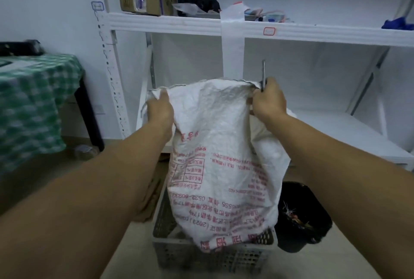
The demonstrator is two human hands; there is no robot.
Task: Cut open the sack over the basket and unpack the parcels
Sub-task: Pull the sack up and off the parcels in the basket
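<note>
Both hands hold the woven sack (219,155) up by its top edge so its bottom hangs into the grey basket (212,254) below them. Left hand (160,108) pinches one corner, right hand (267,98) clamps the other plus a thin blade (263,72), probably ready for slicing. No parcels showing yet.
</note>
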